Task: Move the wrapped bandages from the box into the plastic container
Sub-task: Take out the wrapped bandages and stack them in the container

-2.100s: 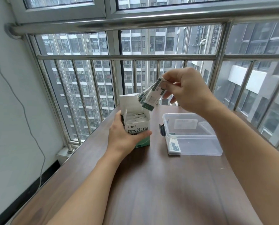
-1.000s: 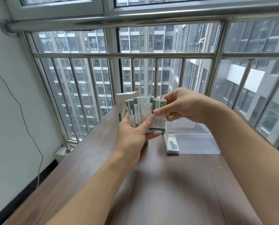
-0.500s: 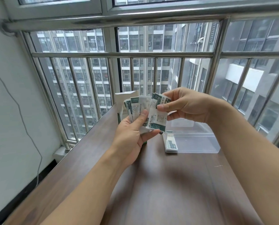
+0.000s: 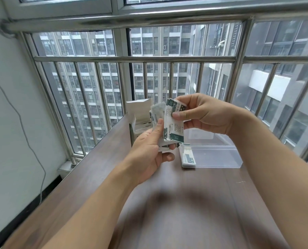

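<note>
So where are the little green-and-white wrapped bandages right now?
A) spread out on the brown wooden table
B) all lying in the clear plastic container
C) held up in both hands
C: the left hand and the right hand both pinch the green-and-white wrapped bandages above the brown wooden table, beside the clear plastic container.

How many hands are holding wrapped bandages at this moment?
2. The left hand holds a fanned stack of bandages above the table; the right hand pinches the front bandages, above the plastic container. More bandages may be hidden behind.
</note>
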